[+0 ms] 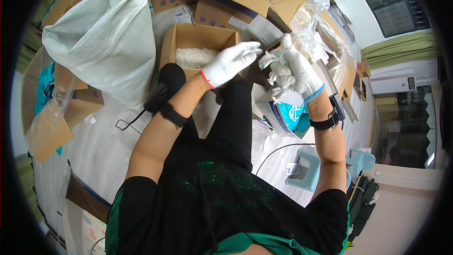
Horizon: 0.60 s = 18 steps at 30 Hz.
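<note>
My left hand (pixel 232 62), in a white knit glove with a red cuff, is raised over the right side of an open cardboard box (pixel 168 47). Its fingers are stretched out and hold nothing. In that box lies a pale, rough-textured mass (pixel 196 58). My right hand (pixel 302 72), gloved in white with a blue cuff, is closed round a bundle of limp whitish strips (pixel 281 76) whose exact kind I cannot make out. The bundle hangs above a smaller box (pixel 274 112) with teal packaged items (pixel 293 116) in it.
A large white woven sack (pixel 106 42) stands at the left, beside a carton with teal items (pixel 45 87). More open cartons (pixel 226 12) and clear plastic wrapping (pixel 306 19) fill the far side. A light-blue stool (pixel 306 170) and a dark cable (pixel 278 150) are at the right.
</note>
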Tool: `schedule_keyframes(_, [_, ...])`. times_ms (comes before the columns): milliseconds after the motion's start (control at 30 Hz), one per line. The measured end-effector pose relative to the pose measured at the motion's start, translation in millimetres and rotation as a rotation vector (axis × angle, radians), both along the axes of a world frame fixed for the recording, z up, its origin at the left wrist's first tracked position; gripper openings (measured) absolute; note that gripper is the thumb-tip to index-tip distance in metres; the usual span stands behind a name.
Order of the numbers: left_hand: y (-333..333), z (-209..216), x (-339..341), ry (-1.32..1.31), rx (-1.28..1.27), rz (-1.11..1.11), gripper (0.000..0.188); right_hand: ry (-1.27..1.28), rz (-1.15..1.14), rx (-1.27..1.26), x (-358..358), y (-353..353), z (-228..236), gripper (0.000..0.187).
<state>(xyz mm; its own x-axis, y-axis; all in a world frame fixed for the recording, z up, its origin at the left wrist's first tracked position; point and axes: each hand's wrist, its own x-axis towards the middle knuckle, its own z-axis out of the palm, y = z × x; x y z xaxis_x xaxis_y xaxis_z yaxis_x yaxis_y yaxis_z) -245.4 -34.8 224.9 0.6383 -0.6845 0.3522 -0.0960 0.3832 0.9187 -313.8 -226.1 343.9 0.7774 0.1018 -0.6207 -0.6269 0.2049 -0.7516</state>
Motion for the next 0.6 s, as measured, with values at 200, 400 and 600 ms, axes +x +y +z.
schedule_keyframes(200, [-28.2,-5.4,-23.0,0.074,-0.047,-0.193,0.057,-0.195,-0.336,-0.009,5.3,10.1,7.8,0.05])
schedule_keyframes(400, [-25.8,22.4,-47.0,0.158,0.329,-0.152,0.029,-0.537,-0.324,-0.452,-2.9,31.1,4.0,0.023])
schedule_keyframes(600, [21.5,50.0,-52.0,-0.451,0.517,-0.202,0.034,-1.114,0.523,-1.296,-44.5,22.0,-12.5,0.024])
